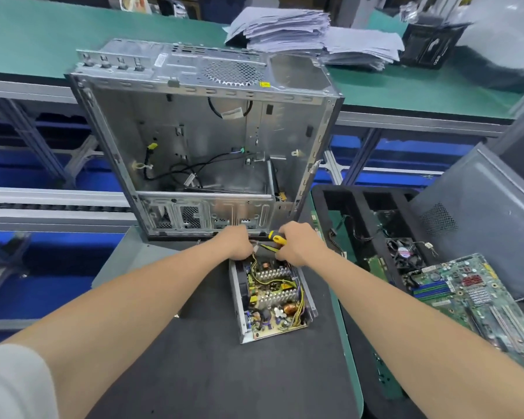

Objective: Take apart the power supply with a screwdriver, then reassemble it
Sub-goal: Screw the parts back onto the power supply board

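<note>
One view: head-worn, wide-angle, facing forward and down onto the desk [194,373]; left grip [236,241] and right grip [297,246] sit near centre, close below it.

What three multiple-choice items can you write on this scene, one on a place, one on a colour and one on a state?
1. Where does the power supply lie?
A. on the papers
B. on the dark mat, in front of the computer case
C. on the green bench

2. What colours has the handle of the screwdriver that the right hand grips?
A. yellow and black
B. red
C. white

3. In what state is the power supply?
A. closed by its cover
B. open on top
C. mounted in the case

Answers:
1 B, the mat is under it and the case stands behind it.
2 A, the handle shows yellow with black.
3 B, its inner parts show from above.
</note>
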The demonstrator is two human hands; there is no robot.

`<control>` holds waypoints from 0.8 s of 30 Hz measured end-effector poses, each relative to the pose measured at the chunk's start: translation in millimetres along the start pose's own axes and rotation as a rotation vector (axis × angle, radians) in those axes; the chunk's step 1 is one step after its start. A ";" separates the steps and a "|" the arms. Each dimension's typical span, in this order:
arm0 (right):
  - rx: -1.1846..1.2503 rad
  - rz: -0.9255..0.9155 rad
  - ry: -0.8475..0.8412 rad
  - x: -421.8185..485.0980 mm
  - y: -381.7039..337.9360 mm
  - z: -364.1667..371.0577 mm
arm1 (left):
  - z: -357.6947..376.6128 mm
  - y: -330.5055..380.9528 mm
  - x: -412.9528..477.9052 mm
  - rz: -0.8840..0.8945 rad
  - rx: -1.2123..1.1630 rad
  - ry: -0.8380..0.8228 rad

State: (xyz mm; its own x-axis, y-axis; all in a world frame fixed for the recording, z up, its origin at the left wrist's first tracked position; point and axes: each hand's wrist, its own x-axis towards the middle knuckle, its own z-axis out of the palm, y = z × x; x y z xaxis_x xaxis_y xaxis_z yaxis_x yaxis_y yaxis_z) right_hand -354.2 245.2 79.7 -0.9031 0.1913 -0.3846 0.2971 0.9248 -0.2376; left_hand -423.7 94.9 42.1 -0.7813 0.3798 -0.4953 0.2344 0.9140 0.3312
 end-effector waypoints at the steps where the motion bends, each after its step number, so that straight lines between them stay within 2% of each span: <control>1: 0.063 0.004 0.002 -0.8 1.7 -2.9 | -3.1 -1.2 -2.7 -0.006 -0.152 -0.005; 3: 0.235 0.023 0.012 -2.6 6.0 -7.5 | -6.4 -1.4 -9.5 -0.042 -0.454 -0.033; 5: 0.407 0.032 0.004 -7.8 10.5 -11.2 | -7.1 3.1 -15.4 -0.107 -0.585 0.051; 8: 0.506 0.009 0.000 -16.2 18.6 -13.5 | -6.3 13.3 -22.4 -0.186 -0.509 0.173; 14: 0.436 -0.094 0.082 -31.0 40.1 -14.5 | 4.8 29.5 -31.6 -0.194 -0.347 0.048; 20: 0.539 -0.186 0.081 -37.1 54.9 -18.9 | 10.2 24.1 -41.4 -0.264 -0.585 0.166; 24: 0.617 -0.207 0.074 -37.0 53.6 -16.3 | 7.0 20.3 -56.0 -0.231 -0.679 0.193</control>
State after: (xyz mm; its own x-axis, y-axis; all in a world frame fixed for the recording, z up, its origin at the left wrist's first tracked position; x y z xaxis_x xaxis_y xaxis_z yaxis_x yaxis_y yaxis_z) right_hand -309.9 293.0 95.7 -0.9731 0.0723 -0.2186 0.2184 0.5906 -0.7768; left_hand -371.1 93.1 71.0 -0.8700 0.0997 -0.4829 -0.3082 0.6544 0.6904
